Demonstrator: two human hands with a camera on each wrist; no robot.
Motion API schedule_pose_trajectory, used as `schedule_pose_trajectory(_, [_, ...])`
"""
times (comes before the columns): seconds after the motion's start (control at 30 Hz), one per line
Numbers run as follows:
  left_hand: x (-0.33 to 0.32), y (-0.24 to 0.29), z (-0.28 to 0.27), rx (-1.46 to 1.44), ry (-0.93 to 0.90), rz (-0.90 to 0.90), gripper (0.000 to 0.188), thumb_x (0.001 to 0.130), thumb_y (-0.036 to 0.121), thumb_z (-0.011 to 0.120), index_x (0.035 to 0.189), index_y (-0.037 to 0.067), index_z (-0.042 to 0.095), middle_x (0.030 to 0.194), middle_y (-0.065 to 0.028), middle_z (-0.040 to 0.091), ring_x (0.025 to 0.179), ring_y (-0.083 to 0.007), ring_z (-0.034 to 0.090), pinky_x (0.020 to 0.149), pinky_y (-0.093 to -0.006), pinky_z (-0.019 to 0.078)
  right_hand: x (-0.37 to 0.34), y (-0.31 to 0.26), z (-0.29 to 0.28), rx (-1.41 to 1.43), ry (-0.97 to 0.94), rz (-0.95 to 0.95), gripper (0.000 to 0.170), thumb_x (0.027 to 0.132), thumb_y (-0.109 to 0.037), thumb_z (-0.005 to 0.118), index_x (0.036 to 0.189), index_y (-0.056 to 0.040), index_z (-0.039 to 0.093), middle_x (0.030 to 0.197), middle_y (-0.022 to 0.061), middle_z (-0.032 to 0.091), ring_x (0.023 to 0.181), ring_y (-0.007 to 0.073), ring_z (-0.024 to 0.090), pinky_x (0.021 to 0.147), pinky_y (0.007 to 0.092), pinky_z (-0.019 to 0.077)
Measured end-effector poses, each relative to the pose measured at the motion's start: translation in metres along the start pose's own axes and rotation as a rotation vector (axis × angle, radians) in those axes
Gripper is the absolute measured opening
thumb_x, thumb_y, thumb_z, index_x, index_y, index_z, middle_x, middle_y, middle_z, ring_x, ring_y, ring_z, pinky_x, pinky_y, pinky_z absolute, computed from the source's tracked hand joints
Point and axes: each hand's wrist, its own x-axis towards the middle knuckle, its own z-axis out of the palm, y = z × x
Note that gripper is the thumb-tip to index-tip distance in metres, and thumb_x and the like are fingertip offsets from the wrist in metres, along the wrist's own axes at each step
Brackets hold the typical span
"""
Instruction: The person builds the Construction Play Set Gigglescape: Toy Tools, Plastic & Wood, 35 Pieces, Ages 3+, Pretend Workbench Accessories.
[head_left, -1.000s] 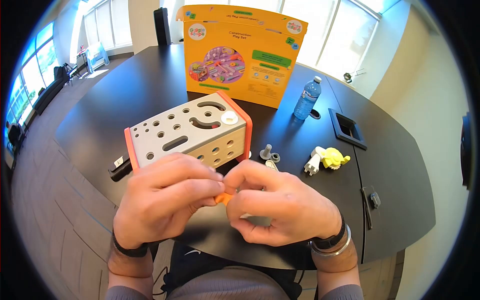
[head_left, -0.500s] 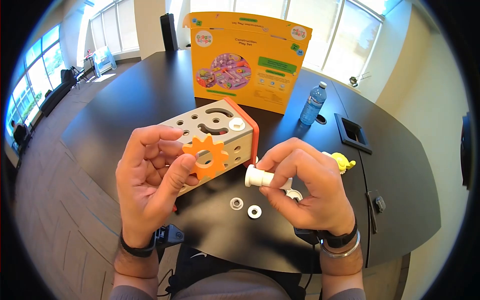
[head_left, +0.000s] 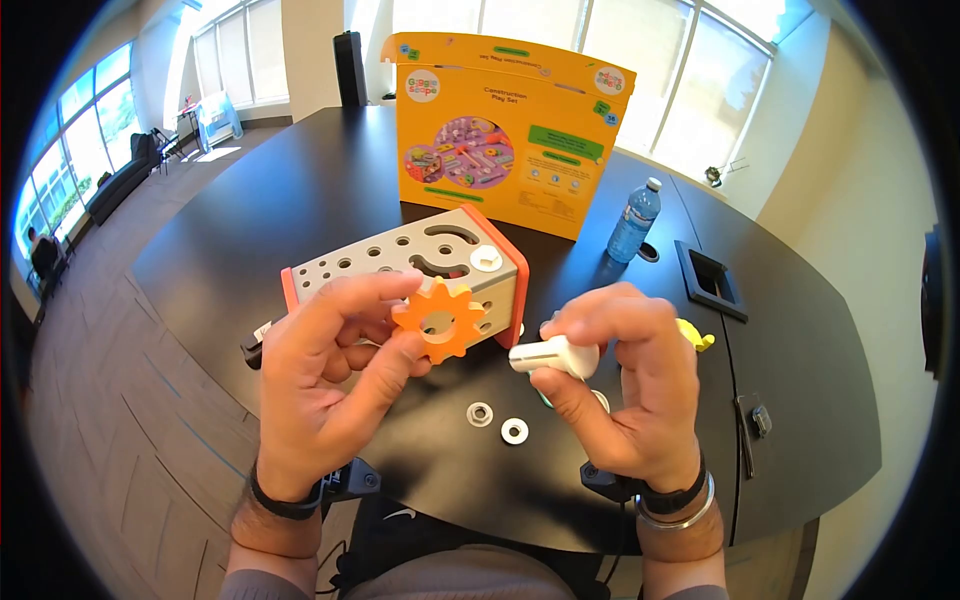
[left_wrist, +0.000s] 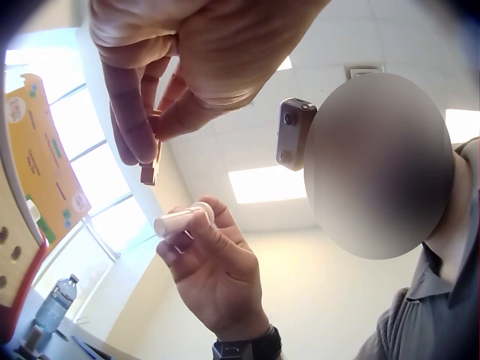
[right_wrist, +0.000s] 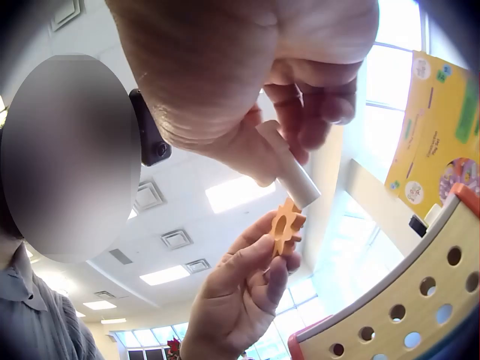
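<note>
My left hand (head_left: 335, 385) pinches an orange toothed gear (head_left: 462, 318) at its left edge, thumb in front, with the round central hole showing. My right hand (head_left: 640, 385) holds a white bolt (head_left: 550, 355) between thumb and fingers, its slotted shaft pointing left toward the gear. Gear and bolt are apart in the head view. In the right wrist view the bolt (right_wrist: 298, 180) appears in front of the gear (right_wrist: 285, 229). On the table below lie a grey-white nut (head_left: 480, 414) and a white ring-shaped piece (head_left: 514, 431).
Behind the hands sits a toolbox with a grey holed top (head_left: 402, 255) and red-orange ends, a white hex piece (head_left: 486, 258) on it. Farther back are a yellow box (head_left: 500, 130) and a water bottle (head_left: 634, 222). A yellow piece (head_left: 694, 336) shows beyond my right hand.
The gear came into view in my left hand as the hands moved apart. Most recently, the bolt in my right hand has turned, its shaft now leftward instead of its head.
</note>
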Motion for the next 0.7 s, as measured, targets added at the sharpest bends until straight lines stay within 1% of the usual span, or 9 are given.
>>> schedule_pose_trajectory(0.07, [-0.001,-0.001,0.0,0.023,-0.014,0.005,0.037,0.106,-0.003,0.076,0.142,-0.005,0.068,0.119,-0.0123,0.075,0.104,-0.0149,0.078,0.09,-0.0301,0.0693,-0.001,-0.002,0.005,0.094,0.092,0.026,0.034,0.09,0.003,0.088,0.115,-0.0036,0.066,0.107,0.0158,0.075,0.086,0.0225,0.071,0.071,0.0342,0.0572])
schedule_pose_trajectory(0.13, [-0.003,-0.005,0.0,0.096,-0.037,0.0,0.036,0.102,-0.004,0.081,0.137,-0.004,0.072,0.113,-0.0123,0.077,0.1,-0.0144,0.079,0.089,-0.0293,0.0689,0.003,-0.002,0.006,0.11,0.127,-0.132,0.035,0.089,0.003,0.09,0.112,-0.0048,0.065,0.111,0.0156,0.077,0.085,0.0216,0.075,0.073,0.0336,0.0611])
schedule_pose_trajectory(0.23, [-0.002,-0.004,0.001,0.092,-0.066,0.004,0.036,0.101,-0.003,0.083,0.135,-0.004,0.074,0.112,-0.0117,0.077,0.099,-0.0143,0.079,0.089,-0.0288,0.0686,0.002,0.0,0.007,0.063,0.069,-0.146,0.036,0.088,0.006,0.089,0.112,-0.0052,0.066,0.113,0.0161,0.077,0.092,0.0233,0.078,0.08,0.0349,0.0641])
schedule_pose_trajectory(0.37, [-0.004,-0.002,0.004,0.116,-0.089,0.021,0.033,0.101,-0.004,0.082,0.133,-0.004,0.074,0.111,-0.0106,0.077,0.097,-0.0146,0.08,0.089,-0.0291,0.0687,0.004,-0.002,0.007,-0.02,0.015,-0.146,0.036,0.087,0.007,0.088,0.112,-0.0051,0.065,0.113,0.0168,0.078,0.094,0.0256,0.079,0.081,0.036,0.0647])
schedule_pose_trajectory(0.47, [-0.004,-0.003,0.007,-0.008,-0.005,-0.058,0.022,0.102,-0.006,0.079,0.124,-0.004,0.075,0.111,-0.0093,0.077,0.102,-0.0154,0.079,0.092,-0.0304,0.0683,0.002,-0.005,0.004,-0.032,0.03,-0.131,0.035,0.087,0.008,0.088,0.111,-0.004,0.065,0.114,0.0179,0.078,0.093,0.0262,0.079,0.082,0.0357,0.0649])
schedule_pose_trajectory(0.53, [0.001,-0.009,0.004,0.049,0.032,0.11,0.014,0.101,-0.009,0.076,0.114,-0.002,0.076,0.113,-0.0113,0.078,0.109,-0.0202,0.08,0.097,-0.0327,0.0675,-0.002,-0.004,0.005,0.035,0.182,-0.046,0.033,0.087,0.008,0.087,0.11,-0.0021,0.065,0.115,0.0189,0.077,0.095,0.0229,0.079,0.083,0.0343,0.0648])
schedule_pose_trajectory(0.57, [0.004,-0.008,-0.001,0.05,0.034,0.111,0.014,0.101,-0.009,0.076,0.114,-0.002,0.076,0.113,-0.0113,0.078,0.109,-0.0202,0.08,0.097,-0.0327,0.0675,-0.001,-0.002,0.008,0.179,0.255,-0.028,0.032,0.088,0.01,0.086,0.108,-0.0002,0.064,0.116,0.02,0.077,0.096,0.02,0.078,0.084,0.0333,0.0648])
schedule_pose_trajectory(0.63, [0.009,-0.002,-0.01,0.346,-0.068,0.332,0.014,0.099,-0.011,0.075,0.106,0.0,0.076,0.116,-0.0134,0.077,0.113,-0.0255,0.08,0.101,-0.0342,0.0665,-0.001,-0.002,0.005,0.203,0.213,-0.022,0.032,0.089,0.01,0.086,0.109,0.0004,0.064,0.117,0.0205,0.077,0.098,0.0194,0.078,0.084,0.0331,0.0648])
schedule_pose_trajectory(0.7, [0.01,0.003,-0.01,0.364,-0.084,0.364,0.015,0.097,-0.012,0.074,0.104,0.001,0.078,0.117,-0.0145,0.076,0.112,-0.027,0.08,0.101,-0.0352,0.067,-0.002,-0.001,0.003,0.211,0.125,-0.013,0.032,0.088,0.006,0.09,0.108,0.0002,0.067,0.115,0.0193,0.078,0.095,0.02,0.079,0.082,0.0316,0.0646])
